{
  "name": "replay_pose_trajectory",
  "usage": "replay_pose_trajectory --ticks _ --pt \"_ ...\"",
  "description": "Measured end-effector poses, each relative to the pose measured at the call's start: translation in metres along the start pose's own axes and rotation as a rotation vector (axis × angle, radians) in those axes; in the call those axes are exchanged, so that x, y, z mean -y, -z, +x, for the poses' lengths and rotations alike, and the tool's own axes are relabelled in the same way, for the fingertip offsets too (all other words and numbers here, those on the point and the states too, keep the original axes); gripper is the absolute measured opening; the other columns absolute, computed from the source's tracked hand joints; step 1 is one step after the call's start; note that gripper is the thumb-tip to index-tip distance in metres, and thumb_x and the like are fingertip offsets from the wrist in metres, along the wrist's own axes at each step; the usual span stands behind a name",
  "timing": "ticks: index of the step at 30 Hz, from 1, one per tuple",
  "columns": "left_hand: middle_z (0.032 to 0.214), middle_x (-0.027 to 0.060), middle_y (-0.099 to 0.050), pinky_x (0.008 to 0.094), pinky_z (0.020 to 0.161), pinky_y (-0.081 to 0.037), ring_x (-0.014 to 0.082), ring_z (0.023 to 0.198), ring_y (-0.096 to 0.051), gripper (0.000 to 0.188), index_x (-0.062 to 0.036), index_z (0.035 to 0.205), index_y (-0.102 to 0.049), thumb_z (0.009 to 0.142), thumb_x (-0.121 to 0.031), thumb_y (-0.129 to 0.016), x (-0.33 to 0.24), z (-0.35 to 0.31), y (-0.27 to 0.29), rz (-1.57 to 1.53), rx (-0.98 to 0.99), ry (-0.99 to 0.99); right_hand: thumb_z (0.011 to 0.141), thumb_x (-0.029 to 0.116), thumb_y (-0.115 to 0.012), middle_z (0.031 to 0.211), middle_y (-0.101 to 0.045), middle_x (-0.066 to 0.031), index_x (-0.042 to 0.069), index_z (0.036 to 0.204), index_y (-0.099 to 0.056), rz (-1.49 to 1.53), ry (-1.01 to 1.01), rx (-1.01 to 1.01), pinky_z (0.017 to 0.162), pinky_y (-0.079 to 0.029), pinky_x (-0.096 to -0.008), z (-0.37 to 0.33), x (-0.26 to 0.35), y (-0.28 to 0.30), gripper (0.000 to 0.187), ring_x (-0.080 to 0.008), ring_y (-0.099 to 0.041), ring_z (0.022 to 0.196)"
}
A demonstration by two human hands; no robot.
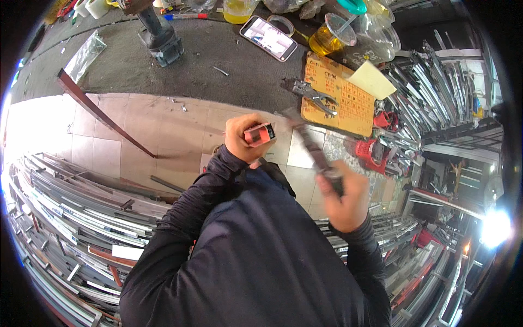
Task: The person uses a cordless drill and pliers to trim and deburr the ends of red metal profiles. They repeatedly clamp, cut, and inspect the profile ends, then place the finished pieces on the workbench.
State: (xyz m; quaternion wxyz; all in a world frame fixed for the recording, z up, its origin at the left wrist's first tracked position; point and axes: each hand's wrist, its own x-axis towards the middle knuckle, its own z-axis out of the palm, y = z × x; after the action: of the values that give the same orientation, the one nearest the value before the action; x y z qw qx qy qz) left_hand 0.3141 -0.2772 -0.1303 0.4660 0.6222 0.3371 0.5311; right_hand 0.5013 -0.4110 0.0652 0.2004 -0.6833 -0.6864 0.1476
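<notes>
While the left hand (238, 135) closes its fingers around a red, box-section piece (259, 135), the right hand (348, 199), at four o'clock from it, is clamped on the handle of a motion-blurred, hammer-like tool (313, 151), whose head rises toward three o'clock, apart from the piece. Pale floor tiles (180, 131) lie below. Reckoned from the left hand, a dark bench top (218, 87) spreads across eleven to one o'clock, bearing a phone (268, 38) at twelve and a power tool (159, 41) between ten and eleven. At two, pliers (316, 97) rest on a yellow board (348, 111). A red-brown bar (103, 114) slants at nine; stacked metal lengths (71, 201) fill eight o'clock; a glaring lamp (496, 228) shines near four.
</notes>
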Motion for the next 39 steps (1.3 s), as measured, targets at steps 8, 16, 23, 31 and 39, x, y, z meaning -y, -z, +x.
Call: replay_pose_trajectory --ticks 8,16,23,31,39 --pt "0.084 0.0117 -0.070 0.0374 0.073 -0.056 0.0323 0.076 -0.071 0.036 -0.0039 0.105 -0.068 0.076 -0.012 -0.087 0.002 -0.012 0.010 -0.015 0.077 0.017 0.113 0.042 -0.069 0.092 -0.062 -0.0053 0.001 0.109 -0.060 1.051 -0.229 -0.157 0.075 -0.051 -0.0322 -0.005 -0.021 -0.038 0.042 -0.0135 -0.059 0.081" --pt "0.078 0.0124 -0.071 0.0357 0.066 -0.055 0.0293 0.069 -0.073 0.027 -0.0038 0.091 -0.071 0.074 -0.014 -0.089 -0.011 -0.012 0.031 0.026 0.239 0.043 0.111 0.041 -0.069 0.098 -0.078 -0.0190 -0.001 0.119 -0.073 0.518 -0.457 0.444 0.082 -0.056 -0.0430 -0.003 -0.020 -0.012 0.043 -0.0346 -0.074 0.088" --pt "0.077 0.0130 -0.072 0.0343 0.067 -0.057 0.0284 0.068 -0.073 0.031 -0.0026 0.094 -0.075 0.068 -0.012 -0.090 -0.038 -0.004 0.049 0.045 0.527 0.080 0.101 0.048 -0.078 0.089 -0.076 -0.0274 0.000 0.108 -0.081 0.052 -0.266 0.780 0.081 -0.057 -0.0536 0.005 -0.013 0.052 0.049 -0.0493 -0.074 0.089" --pt "0.077 0.0174 -0.071 0.0415 0.067 -0.054 0.0332 0.067 -0.069 0.030 -0.0021 0.091 -0.076 0.070 -0.019 -0.089 -0.018 -0.020 0.028 -0.035 0.848 0.167 0.096 0.051 -0.083 0.084 -0.075 -0.0252 -0.002 0.107 -0.082 -0.069 -0.215 0.733 0.077 -0.057 -0.0523 -0.014 -0.032 0.049 0.054 -0.0457 -0.075 0.083" --pt "0.079 0.0168 -0.074 0.0447 0.070 -0.055 0.0372 0.073 -0.071 0.034 -0.0034 0.094 -0.078 0.071 -0.025 -0.092 -0.007 -0.022 0.024 0.010 0.930 0.184 0.096 0.055 -0.082 0.084 -0.076 -0.0219 0.001 0.110 -0.083 -0.097 -0.268 0.793 0.079 -0.056 -0.0512 -0.027 -0.030 0.041 0.056 -0.0441 -0.075 0.084"
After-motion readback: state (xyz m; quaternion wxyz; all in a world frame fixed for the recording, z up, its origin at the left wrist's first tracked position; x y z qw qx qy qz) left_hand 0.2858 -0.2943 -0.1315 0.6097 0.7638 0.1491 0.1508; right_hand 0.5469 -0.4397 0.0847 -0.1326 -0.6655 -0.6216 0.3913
